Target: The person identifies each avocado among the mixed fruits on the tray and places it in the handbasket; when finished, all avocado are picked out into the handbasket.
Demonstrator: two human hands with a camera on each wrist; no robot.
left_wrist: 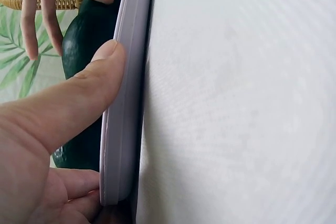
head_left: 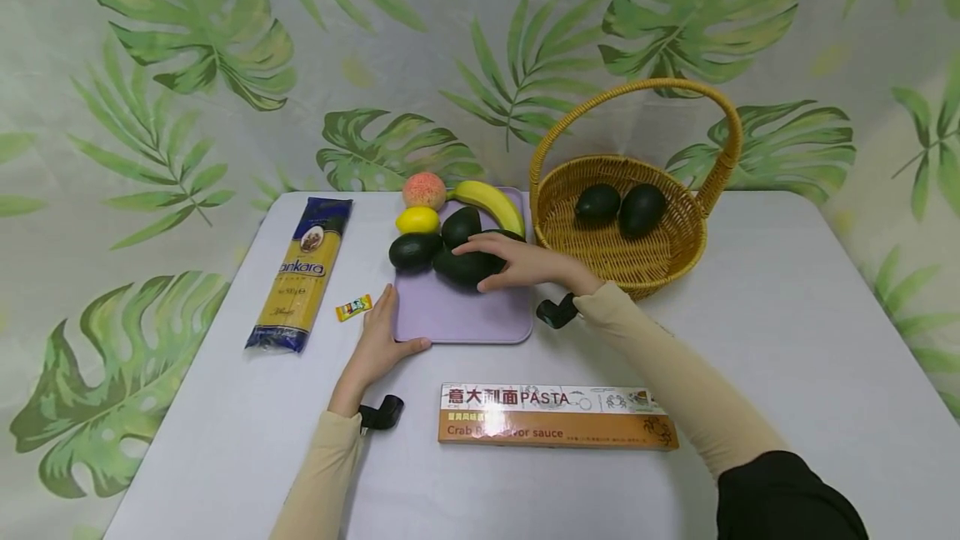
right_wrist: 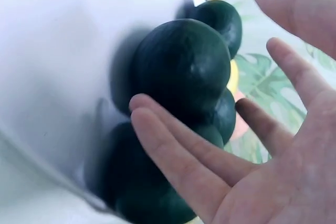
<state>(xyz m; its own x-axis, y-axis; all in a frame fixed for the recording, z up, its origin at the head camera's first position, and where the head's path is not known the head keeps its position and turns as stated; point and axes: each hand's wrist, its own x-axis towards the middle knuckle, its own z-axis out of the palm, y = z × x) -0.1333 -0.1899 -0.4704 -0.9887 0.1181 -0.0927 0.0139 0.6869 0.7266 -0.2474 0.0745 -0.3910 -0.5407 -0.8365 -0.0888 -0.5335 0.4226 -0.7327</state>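
My left hand (head_left: 381, 340) holds the near left corner of a lilac tray (head_left: 465, 319), its thumb along the front rim and its fingers at the left side. Over the tray my right hand (head_left: 517, 261) reaches in from the right, fingers spread around a large dark green avocado (head_left: 463, 271). In the right wrist view the fingertips overlap that avocado (right_wrist: 181, 69), with the thumb apart from it. Beside it lie another avocado (head_left: 415, 252) at the left rim and one (head_left: 461, 227) behind; a further one is partly hidden by the right hand.
At the tray's back are a lemon (head_left: 417, 220), a peach (head_left: 424, 191) and a banana (head_left: 491, 200). A wicker basket (head_left: 622, 261) with two avocados stands at the right, its handle upright. Spaghetti pack (head_left: 300, 282) and small wrapped candy (head_left: 353, 307) lie left; a pasta box (head_left: 555, 415) in front.
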